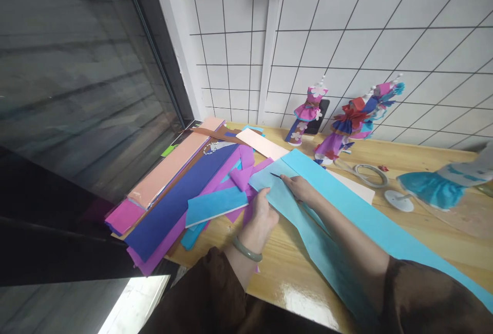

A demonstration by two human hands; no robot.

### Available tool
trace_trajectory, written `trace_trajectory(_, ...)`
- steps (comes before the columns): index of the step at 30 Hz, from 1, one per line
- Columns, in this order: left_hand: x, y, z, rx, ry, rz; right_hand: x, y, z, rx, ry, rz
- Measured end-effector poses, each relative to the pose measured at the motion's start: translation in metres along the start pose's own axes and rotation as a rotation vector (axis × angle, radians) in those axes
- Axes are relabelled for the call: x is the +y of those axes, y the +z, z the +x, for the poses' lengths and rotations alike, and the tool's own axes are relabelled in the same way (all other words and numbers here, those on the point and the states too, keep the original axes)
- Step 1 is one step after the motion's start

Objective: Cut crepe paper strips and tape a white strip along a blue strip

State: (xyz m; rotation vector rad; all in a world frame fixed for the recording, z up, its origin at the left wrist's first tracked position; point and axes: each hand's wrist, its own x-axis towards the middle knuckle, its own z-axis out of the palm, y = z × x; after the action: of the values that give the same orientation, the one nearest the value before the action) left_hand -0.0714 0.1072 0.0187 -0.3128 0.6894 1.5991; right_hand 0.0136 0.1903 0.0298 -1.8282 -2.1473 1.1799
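A long light-blue sheet (370, 216) runs from the middle of the wooden table down to the lower right, its left part lifted between my hands. My left hand (265, 213), with a bangle at the wrist, pinches the sheet's left edge between thumb and fingers. On the sheet's other side, my right hand (298, 188) is closed round a thin dark pointed tool (276, 175), whose tip points left over the sheet. The tool's other end is hidden in my fingers. Just left of my left hand lies a folded blue piece (215, 205) over purple strips (243, 172).
Stacked dark-blue (173, 200) and peach (175, 164) sheets lie at the left beside a dark glass panel (84, 67). Small dressed figures (308, 113) stand along the white grid wall, with a phone (320, 117) behind. A blue-skirted form (435, 185) and a coiled cable (370, 175) are at the right.
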Motion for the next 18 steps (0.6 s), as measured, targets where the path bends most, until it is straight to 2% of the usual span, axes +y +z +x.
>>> trace_trajectory(9,0.000,0.001,-0.001,-0.025,-0.006,0.007,-0.008,0.000,0.008,-0.011,0.009,-0.033)
trace_trajectory(18,-0.003,-0.003,0.002,-0.008,0.011,0.026,-0.013,0.000,0.004,-0.009,-0.002,-0.041)
